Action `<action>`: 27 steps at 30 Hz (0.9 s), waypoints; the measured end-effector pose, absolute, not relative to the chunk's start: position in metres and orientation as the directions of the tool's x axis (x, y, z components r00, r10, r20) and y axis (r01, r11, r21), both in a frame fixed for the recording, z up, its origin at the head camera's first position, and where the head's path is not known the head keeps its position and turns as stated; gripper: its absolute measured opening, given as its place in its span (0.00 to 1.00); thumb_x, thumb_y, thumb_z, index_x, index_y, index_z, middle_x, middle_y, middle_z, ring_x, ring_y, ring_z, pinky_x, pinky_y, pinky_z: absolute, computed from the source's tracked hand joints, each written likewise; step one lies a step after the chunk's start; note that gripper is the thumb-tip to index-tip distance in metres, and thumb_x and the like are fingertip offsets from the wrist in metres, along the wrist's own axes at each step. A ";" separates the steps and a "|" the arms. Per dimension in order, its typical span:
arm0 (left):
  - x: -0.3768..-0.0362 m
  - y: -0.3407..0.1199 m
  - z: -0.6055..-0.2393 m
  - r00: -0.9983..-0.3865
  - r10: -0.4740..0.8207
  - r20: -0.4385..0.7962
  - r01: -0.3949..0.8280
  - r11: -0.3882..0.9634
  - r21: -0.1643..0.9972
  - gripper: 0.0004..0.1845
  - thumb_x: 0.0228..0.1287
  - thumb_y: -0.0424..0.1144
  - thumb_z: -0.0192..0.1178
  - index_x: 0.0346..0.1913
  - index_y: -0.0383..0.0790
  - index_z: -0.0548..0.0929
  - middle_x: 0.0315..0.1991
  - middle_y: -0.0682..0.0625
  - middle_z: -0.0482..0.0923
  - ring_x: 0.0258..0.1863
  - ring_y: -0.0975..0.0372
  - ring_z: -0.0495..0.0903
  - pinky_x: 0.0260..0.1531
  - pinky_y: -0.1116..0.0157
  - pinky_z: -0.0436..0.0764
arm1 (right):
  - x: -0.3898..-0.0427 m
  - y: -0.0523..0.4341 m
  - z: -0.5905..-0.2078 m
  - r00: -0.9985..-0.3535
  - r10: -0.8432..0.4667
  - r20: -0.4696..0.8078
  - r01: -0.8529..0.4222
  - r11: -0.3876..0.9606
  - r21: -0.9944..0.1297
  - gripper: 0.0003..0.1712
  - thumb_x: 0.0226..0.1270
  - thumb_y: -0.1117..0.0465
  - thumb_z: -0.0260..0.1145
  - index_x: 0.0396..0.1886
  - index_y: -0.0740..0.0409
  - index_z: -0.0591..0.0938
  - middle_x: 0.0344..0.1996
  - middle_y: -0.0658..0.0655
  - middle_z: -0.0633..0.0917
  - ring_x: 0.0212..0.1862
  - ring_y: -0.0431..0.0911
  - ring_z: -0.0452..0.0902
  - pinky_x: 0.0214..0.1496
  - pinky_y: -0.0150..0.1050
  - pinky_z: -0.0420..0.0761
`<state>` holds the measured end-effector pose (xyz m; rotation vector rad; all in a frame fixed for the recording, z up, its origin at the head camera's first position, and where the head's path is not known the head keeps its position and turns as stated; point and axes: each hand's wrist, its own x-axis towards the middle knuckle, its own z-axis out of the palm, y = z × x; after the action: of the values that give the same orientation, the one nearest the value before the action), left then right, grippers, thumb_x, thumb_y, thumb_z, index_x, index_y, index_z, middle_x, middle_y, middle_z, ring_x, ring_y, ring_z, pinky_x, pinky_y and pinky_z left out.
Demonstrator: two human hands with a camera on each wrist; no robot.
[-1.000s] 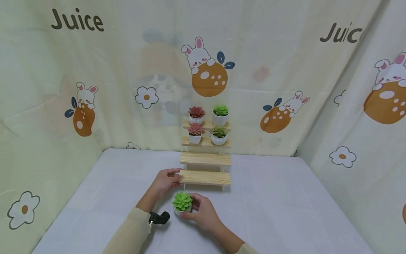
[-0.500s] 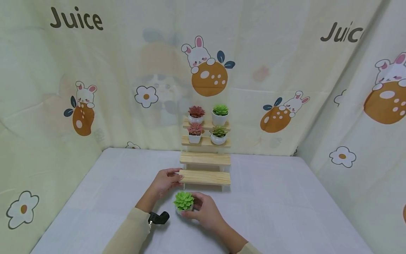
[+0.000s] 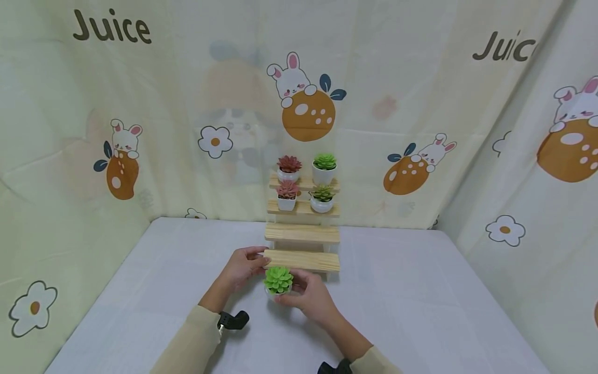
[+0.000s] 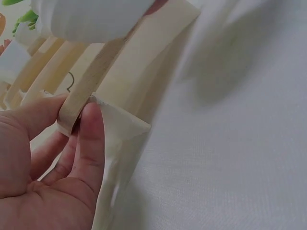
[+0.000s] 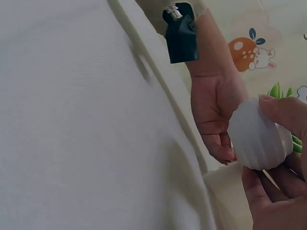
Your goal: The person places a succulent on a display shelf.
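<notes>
My right hand (image 3: 314, 297) grips a bright green succulent (image 3: 278, 280) by its white ribbed pot (image 5: 259, 136), held above the table just in front of the lowest shelf. With my left hand (image 3: 240, 267) I pinch the left end of the lowest board of a stepped wooden plant stand (image 3: 303, 261); the left wrist view shows thumb and fingers (image 4: 91, 139) on that board end. On the stand's top board are a dark red succulent (image 3: 289, 165) and a green one (image 3: 324, 169). Below them sit a pink succulent (image 3: 287, 196) and an olive-green one (image 3: 322, 199).
The stand is at the back middle of a white-covered table (image 3: 411, 301). A printed curtain (image 3: 364, 62) hangs behind and along both sides. Black wrist cameras are strapped on at the left wrist (image 3: 233, 320) and the right wrist (image 3: 334, 368).
My right hand has lifted the bright green succulent and carried it forward and a little right, up to the lowest board. My left hand has stayed on the board's end.
</notes>
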<state>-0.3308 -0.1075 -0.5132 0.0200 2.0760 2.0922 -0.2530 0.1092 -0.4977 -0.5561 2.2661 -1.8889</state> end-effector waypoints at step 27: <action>-0.331 -0.112 -0.515 -0.975 0.186 -0.121 -0.123 -0.001 0.992 0.25 0.68 0.27 0.64 0.67 0.29 0.76 0.46 0.40 0.84 0.40 0.60 0.86 0.47 0.61 0.91 | -0.297 0.107 -0.449 -0.963 -0.220 0.156 -0.199 0.192 -0.961 0.34 0.55 0.57 0.82 0.63 0.54 0.82 0.59 0.57 0.86 0.61 0.49 0.82 0.65 0.41 0.84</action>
<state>-0.3312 -0.1120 -0.5147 0.0663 2.0531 2.0789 -0.2972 0.1070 -0.4491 -0.4240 2.4121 -1.9410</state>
